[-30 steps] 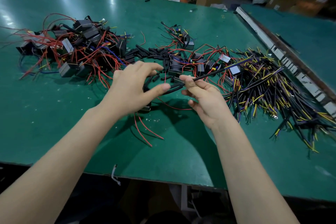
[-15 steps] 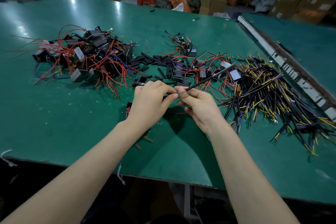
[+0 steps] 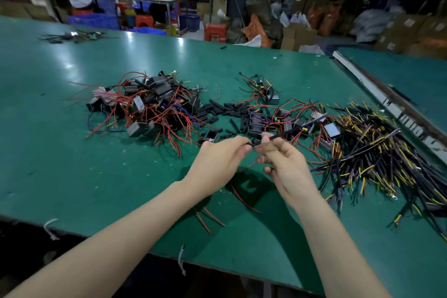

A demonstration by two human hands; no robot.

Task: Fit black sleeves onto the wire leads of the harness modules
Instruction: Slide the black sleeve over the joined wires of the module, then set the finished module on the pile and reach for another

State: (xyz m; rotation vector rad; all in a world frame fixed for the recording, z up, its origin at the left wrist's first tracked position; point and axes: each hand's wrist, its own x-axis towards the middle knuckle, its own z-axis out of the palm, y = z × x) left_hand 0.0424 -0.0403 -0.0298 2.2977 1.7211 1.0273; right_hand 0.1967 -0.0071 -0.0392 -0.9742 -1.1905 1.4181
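Note:
My left hand (image 3: 217,162) and my right hand (image 3: 285,164) meet above the green table (image 3: 96,176), fingertips almost touching. Between them I pinch a short black sleeve (image 3: 254,144). My right hand also pinches a thin black wire lead (image 3: 285,133) that runs up and right toward the module pile. Red wires (image 3: 210,219) trail on the table below my hands. A module under my left hand is hidden. Loose black sleeves (image 3: 225,110) lie scattered beyond my hands.
A heap of black modules with red wires (image 3: 150,109) sits at the left. More modules (image 3: 283,118) lie at centre right. A big bundle of black and yellow wires (image 3: 377,152) spreads to the right. A metal rail (image 3: 377,97) divides the tables. People work far behind.
My head has lifted, so the room behind shows. My hands have closed together: the left, open a second ago, now pinches the sleeve at the lead held by my right hand.

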